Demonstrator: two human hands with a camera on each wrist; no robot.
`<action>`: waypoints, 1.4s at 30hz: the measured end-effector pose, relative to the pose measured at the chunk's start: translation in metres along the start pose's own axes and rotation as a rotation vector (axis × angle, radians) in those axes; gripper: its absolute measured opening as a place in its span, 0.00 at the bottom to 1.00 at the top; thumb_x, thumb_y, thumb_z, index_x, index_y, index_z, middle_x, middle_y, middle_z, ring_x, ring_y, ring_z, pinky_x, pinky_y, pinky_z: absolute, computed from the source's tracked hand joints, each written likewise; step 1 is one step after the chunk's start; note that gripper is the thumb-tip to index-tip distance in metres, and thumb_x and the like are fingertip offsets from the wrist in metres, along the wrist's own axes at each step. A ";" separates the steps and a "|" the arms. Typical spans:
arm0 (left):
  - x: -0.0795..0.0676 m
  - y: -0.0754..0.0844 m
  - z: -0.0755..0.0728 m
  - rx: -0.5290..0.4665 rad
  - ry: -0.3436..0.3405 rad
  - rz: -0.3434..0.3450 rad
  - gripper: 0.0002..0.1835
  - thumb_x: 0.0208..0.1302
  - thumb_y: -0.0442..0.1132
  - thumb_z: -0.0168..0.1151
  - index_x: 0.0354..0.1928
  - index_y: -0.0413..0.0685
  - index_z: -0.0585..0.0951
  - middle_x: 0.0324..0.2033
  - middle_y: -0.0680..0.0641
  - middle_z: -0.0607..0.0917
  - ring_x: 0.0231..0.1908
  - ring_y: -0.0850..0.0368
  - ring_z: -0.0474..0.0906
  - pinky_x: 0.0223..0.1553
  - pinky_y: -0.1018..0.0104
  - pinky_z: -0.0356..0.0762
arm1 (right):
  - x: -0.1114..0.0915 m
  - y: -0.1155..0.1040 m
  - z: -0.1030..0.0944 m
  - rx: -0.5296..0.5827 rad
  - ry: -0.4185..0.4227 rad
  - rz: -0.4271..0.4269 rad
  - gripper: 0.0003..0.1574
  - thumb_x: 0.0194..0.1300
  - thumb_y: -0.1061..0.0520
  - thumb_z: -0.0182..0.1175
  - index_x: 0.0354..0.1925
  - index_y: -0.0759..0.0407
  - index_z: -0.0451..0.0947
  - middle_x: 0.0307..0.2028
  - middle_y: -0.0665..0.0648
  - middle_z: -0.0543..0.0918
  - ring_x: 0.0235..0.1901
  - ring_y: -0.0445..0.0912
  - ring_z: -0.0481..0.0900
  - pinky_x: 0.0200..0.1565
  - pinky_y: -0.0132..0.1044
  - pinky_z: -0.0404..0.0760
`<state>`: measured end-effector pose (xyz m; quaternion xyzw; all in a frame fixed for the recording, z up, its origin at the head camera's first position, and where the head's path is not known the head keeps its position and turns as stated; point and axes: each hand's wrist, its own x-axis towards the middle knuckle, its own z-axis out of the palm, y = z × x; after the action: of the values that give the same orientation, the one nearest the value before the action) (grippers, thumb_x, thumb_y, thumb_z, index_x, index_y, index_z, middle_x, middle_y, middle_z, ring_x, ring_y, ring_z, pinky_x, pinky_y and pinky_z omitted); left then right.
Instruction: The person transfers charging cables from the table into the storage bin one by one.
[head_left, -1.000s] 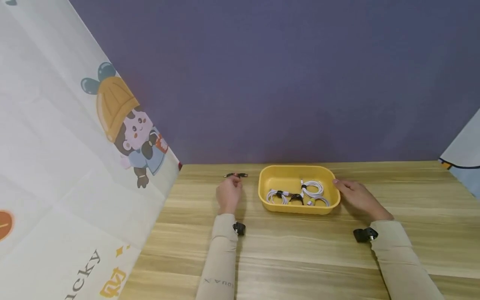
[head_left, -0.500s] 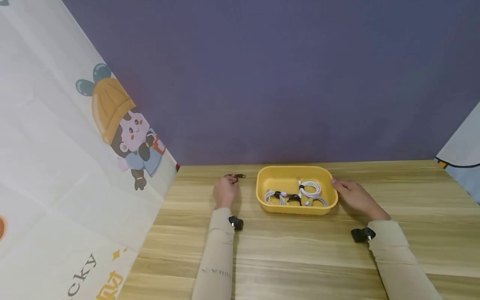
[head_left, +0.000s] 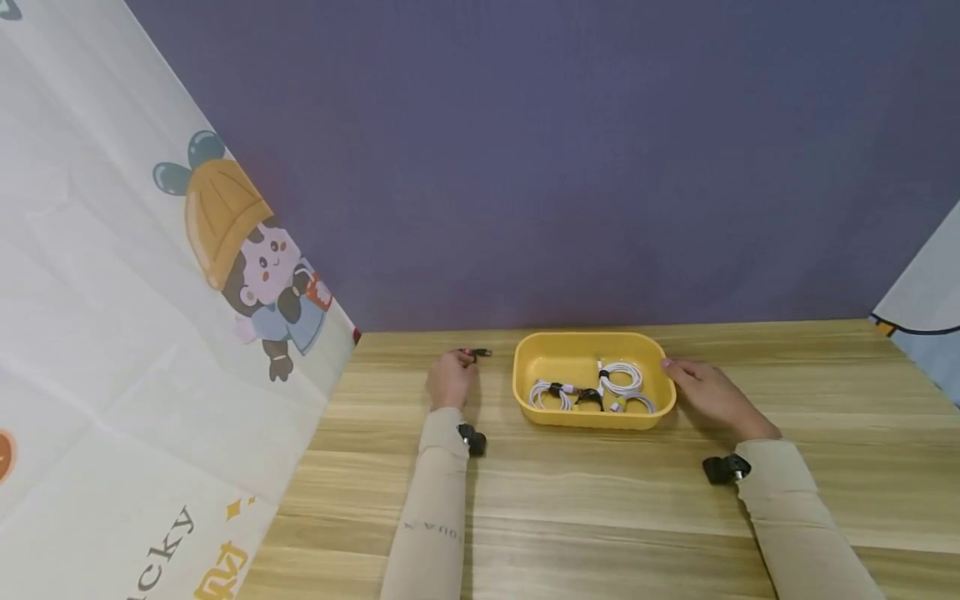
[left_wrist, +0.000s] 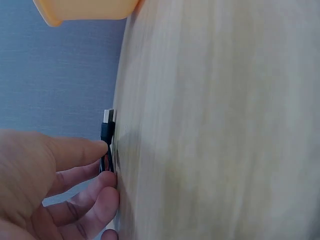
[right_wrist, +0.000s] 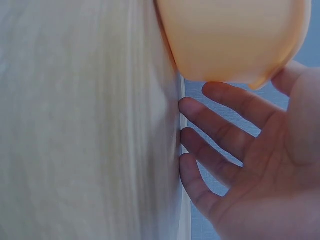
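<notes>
In the head view, my left hand [head_left: 450, 379] is at the far left part of the wooden table, pinching a black USB cable [head_left: 482, 352] between thumb and fingertips. The left wrist view shows the metal plug of this USB cable [left_wrist: 108, 120] sticking out past my thumb, close to the table surface. My right hand [head_left: 708, 392] holds the right end of a yellow plastic basket [head_left: 596, 421], thumb over the rim and index fingertip against the outer wall. Its other fingers are spread, fingertips at the table. Inside the basket lie coiled white cables [head_left: 624, 377] and a black cable [head_left: 590, 398].
The wooden table [head_left: 585, 517] ends at a dark blue-purple panel [head_left: 555, 167] behind the basket. A white printed sheet [head_left: 97, 333] borders the left side. A black cord [head_left: 926, 334] hangs at the far right edge.
The left fingers have closed on the black USB cable, which lay stretched out past the fingertips and now shows mainly its plug end. The right hand has stayed on the basket.
</notes>
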<state>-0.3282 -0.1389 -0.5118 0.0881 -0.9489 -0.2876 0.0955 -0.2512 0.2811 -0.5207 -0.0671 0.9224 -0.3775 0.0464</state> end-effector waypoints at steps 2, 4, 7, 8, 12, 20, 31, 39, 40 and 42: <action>0.000 0.001 0.000 0.006 0.002 -0.006 0.09 0.64 0.42 0.71 0.45 0.53 0.91 0.46 0.48 0.91 0.43 0.42 0.87 0.37 0.50 0.86 | 0.000 0.000 0.000 0.003 0.001 0.001 0.50 0.81 0.31 0.34 0.74 0.72 0.62 0.72 0.76 0.65 0.71 0.75 0.60 0.68 0.73 0.66; 0.001 0.002 0.000 0.006 0.003 -0.015 0.08 0.64 0.42 0.71 0.44 0.54 0.91 0.45 0.48 0.92 0.43 0.42 0.87 0.39 0.49 0.86 | 0.000 -0.001 0.000 0.004 0.001 0.001 0.50 0.81 0.31 0.34 0.74 0.71 0.62 0.72 0.76 0.65 0.71 0.75 0.60 0.68 0.73 0.65; 0.001 0.002 0.001 0.010 0.003 -0.026 0.08 0.63 0.43 0.72 0.44 0.55 0.92 0.45 0.49 0.92 0.44 0.42 0.87 0.41 0.48 0.86 | 0.000 -0.001 -0.001 0.003 0.002 -0.001 0.50 0.81 0.31 0.34 0.74 0.72 0.62 0.72 0.76 0.65 0.71 0.74 0.60 0.68 0.73 0.66; 0.001 0.002 0.001 0.014 0.004 -0.028 0.08 0.62 0.43 0.73 0.44 0.55 0.92 0.44 0.49 0.92 0.44 0.42 0.87 0.41 0.48 0.86 | 0.000 -0.001 -0.001 0.002 0.001 -0.002 0.50 0.81 0.31 0.34 0.74 0.72 0.62 0.72 0.76 0.65 0.71 0.75 0.61 0.68 0.73 0.66; 0.001 0.002 0.003 0.020 0.018 -0.026 0.08 0.61 0.42 0.74 0.42 0.56 0.92 0.43 0.49 0.92 0.43 0.42 0.87 0.41 0.47 0.86 | 0.000 -0.001 -0.001 0.002 0.001 0.000 0.49 0.81 0.31 0.34 0.74 0.71 0.62 0.71 0.76 0.66 0.71 0.74 0.61 0.68 0.73 0.66; 0.002 -0.002 0.007 -0.008 0.035 -0.018 0.06 0.61 0.42 0.74 0.40 0.56 0.93 0.40 0.49 0.93 0.40 0.42 0.87 0.38 0.49 0.86 | 0.000 0.000 -0.003 -0.005 -0.023 0.031 0.51 0.80 0.30 0.32 0.75 0.71 0.61 0.72 0.77 0.64 0.71 0.75 0.60 0.67 0.74 0.66; -0.001 -0.004 0.007 -0.038 0.052 -0.019 0.03 0.59 0.42 0.75 0.33 0.53 0.92 0.37 0.48 0.93 0.38 0.42 0.88 0.36 0.51 0.83 | 0.000 0.000 -0.003 -0.016 -0.034 0.041 0.52 0.80 0.29 0.31 0.75 0.72 0.59 0.72 0.78 0.63 0.71 0.76 0.60 0.67 0.74 0.66; -0.007 -0.008 0.004 -0.074 0.055 0.008 0.04 0.59 0.42 0.76 0.33 0.50 0.92 0.34 0.48 0.92 0.33 0.46 0.87 0.35 0.54 0.83 | 0.001 0.000 -0.001 -0.017 -0.015 0.025 0.51 0.81 0.30 0.32 0.74 0.72 0.61 0.72 0.77 0.65 0.71 0.75 0.61 0.68 0.74 0.66; -0.008 -0.008 0.004 -0.083 0.054 0.013 0.04 0.59 0.42 0.76 0.33 0.50 0.92 0.34 0.48 0.92 0.33 0.46 0.87 0.36 0.54 0.84 | 0.001 0.000 -0.001 -0.015 -0.013 0.021 0.51 0.81 0.30 0.33 0.74 0.72 0.61 0.71 0.77 0.65 0.71 0.75 0.61 0.68 0.73 0.66; -0.009 -0.009 0.003 -0.096 0.060 0.024 0.04 0.59 0.41 0.76 0.32 0.49 0.92 0.33 0.48 0.92 0.33 0.47 0.87 0.37 0.53 0.84 | 0.001 0.000 -0.001 -0.011 -0.011 0.016 0.51 0.81 0.30 0.33 0.74 0.72 0.62 0.71 0.77 0.65 0.70 0.75 0.61 0.67 0.73 0.67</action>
<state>-0.3187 -0.1425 -0.5204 0.0804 -0.9317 -0.3289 0.1314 -0.2522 0.2813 -0.5200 -0.0622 0.9248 -0.3714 0.0543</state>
